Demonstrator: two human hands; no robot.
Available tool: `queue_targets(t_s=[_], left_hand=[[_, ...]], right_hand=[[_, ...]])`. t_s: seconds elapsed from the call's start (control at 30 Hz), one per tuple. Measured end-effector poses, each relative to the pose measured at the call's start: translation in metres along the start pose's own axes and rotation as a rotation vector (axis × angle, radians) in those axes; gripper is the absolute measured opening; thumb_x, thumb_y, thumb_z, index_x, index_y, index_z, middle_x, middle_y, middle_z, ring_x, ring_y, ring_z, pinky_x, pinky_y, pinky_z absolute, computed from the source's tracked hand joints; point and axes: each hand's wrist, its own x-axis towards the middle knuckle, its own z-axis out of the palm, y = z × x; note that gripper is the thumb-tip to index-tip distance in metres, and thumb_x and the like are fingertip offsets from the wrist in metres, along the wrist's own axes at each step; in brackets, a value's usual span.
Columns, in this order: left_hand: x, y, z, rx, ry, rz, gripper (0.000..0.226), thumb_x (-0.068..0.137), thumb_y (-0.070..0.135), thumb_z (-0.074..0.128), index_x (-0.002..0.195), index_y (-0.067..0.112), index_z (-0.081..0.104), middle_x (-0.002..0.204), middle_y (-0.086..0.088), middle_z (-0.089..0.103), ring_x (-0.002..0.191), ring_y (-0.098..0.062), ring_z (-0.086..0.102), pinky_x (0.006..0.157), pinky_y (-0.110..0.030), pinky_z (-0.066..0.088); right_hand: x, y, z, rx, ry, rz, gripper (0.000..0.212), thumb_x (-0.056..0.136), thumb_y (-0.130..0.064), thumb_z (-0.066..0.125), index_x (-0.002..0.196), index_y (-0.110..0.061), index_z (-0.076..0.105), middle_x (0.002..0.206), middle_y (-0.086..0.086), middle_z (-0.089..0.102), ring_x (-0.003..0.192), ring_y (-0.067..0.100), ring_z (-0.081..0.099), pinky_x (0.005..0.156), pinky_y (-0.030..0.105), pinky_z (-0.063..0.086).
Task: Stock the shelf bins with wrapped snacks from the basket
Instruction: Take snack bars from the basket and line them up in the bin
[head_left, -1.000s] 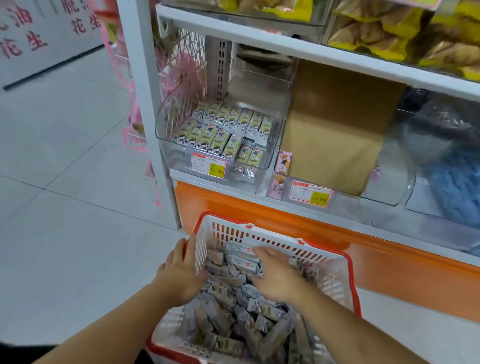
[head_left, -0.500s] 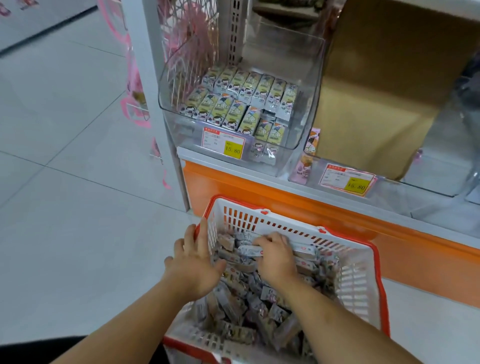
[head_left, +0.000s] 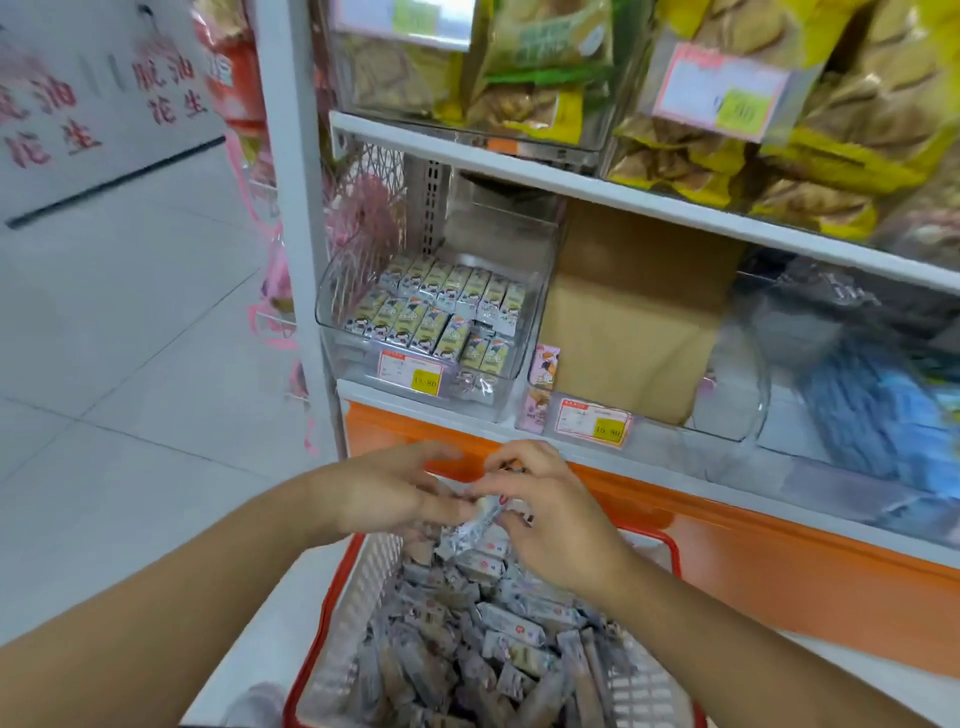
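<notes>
Here, above the red-rimmed white plastic basket, the left hand and right hand pinch one blurred silvery wrapped snack; their grip hides its ends.

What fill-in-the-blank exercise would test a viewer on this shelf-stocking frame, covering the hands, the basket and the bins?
1. The left hand and right hand together hold one wrapped snack above the ____ plastic basket.
2. The clear plastic shelf bin holds small snack packs lined up in ____ rows.
3. The price label on that bin has a ____ patch.
4. The shelf base panel below the bins is ____.

Missing words: red; two; yellow; orange
</notes>
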Motion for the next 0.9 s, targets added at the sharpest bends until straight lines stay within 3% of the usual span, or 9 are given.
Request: queue_targets(t_s=[0.07,0.1,0.27,0.37,0.43,0.57,0.73,0.83,0.9], left_hand=[[-0.015,0.017,-0.001,-0.017,-0.025,0.066,0.073,0.084,0.024,0.087,0.145,0.038,0.050,0.125,-0.004,0.070,0.113,-0.020,0.071,0.098,-0.042,0.059],[-0.021,0.022,-0.001,-0.005,-0.024,0.097,0.073,0.084,0.020,0.087,0.144,0.039,0.051,0.126,-0.006,0.069,0.113,-0.021,0.071,0.099,-0.043,0.058],[-0.036,0.049,-0.001,0.021,0.089,0.247,0.082,0.083,0.016,0.087,0.144,0.050,0.044,0.117,-0.008,0.063,0.097,-0.009,0.073,0.084,-0.022,0.057],[-0.034,0.053,-0.003,0.112,0.215,0.336,0.088,0.078,0.025,0.091,0.144,0.056,0.043,0.114,-0.006,0.062,0.089,-0.015,0.070,0.079,-0.024,0.057],[-0.030,0.053,-0.003,0.159,0.250,0.360,0.088,0.074,0.032,0.094,0.141,0.061,0.045,0.112,-0.002,0.062,0.088,-0.017,0.068,0.083,-0.034,0.060],[-0.020,0.057,-0.006,0.200,0.210,0.380,0.091,0.071,0.028,0.096,0.138,0.064,0.047,0.111,-0.002,0.061,0.086,-0.017,0.070,0.088,-0.048,0.060],[-0.011,0.075,-0.028,0.276,0.208,0.371,0.092,0.072,0.019,0.096,0.137,0.064,0.049,0.113,-0.001,0.060,0.092,-0.018,0.071,0.088,-0.043,0.061],[0.003,0.094,-0.045,0.425,0.321,0.367,0.091,0.069,0.036,0.096,0.140,0.061,0.046,0.107,0.013,0.063,0.089,-0.006,0.069,0.086,-0.029,0.059],[0.019,0.107,-0.059,0.603,0.405,0.369,0.094,0.068,0.053,0.091,0.147,0.058,0.041,0.115,0.019,0.063,0.100,0.001,0.063,0.086,-0.016,0.051]], right_hand=[[0.003,-0.017,-0.019,0.040,0.050,-0.026,0.051,0.080,0.008,0.077,0.115,-0.029,0.077,0.125,-0.010,0.054,0.122,0.008,0.049,0.098,0.013,0.038],[0.005,-0.025,-0.027,0.068,0.067,-0.025,0.051,0.080,0.009,0.075,0.114,-0.030,0.077,0.126,-0.010,0.053,0.124,0.008,0.048,0.100,0.014,0.038],[0.011,-0.049,-0.051,0.251,0.113,0.167,0.064,0.085,0.000,0.071,0.132,-0.042,0.060,0.138,-0.021,0.043,0.137,0.003,0.043,0.110,0.021,0.040],[0.019,-0.058,-0.060,0.591,0.083,0.444,0.047,0.093,-0.028,0.076,0.128,-0.049,0.053,0.133,-0.019,0.052,0.120,0.004,0.062,0.099,0.033,0.055],[0.026,-0.057,-0.059,0.699,0.058,0.523,0.044,0.094,-0.040,0.077,0.129,-0.047,0.053,0.128,-0.016,0.059,0.107,0.011,0.072,0.095,0.042,0.060],[0.044,-0.049,-0.057,0.675,0.111,0.481,0.042,0.094,-0.031,0.079,0.124,-0.049,0.055,0.124,-0.005,0.064,0.104,0.009,0.072,0.094,0.050,0.060],[0.067,-0.043,-0.064,0.705,0.090,0.426,0.048,0.090,-0.036,0.078,0.127,-0.054,0.054,0.129,-0.004,0.067,0.113,0.011,0.070,0.099,0.051,0.058],[0.075,-0.038,-0.086,0.455,0.143,0.318,0.055,0.101,-0.033,0.068,0.148,-0.047,0.044,0.137,-0.022,0.056,0.116,-0.005,0.061,0.099,0.030,0.053],[0.078,-0.029,-0.105,0.129,0.187,0.223,0.059,0.104,-0.032,0.062,0.156,-0.042,0.037,0.148,-0.026,0.042,0.134,-0.009,0.039,0.109,0.012,0.030]])
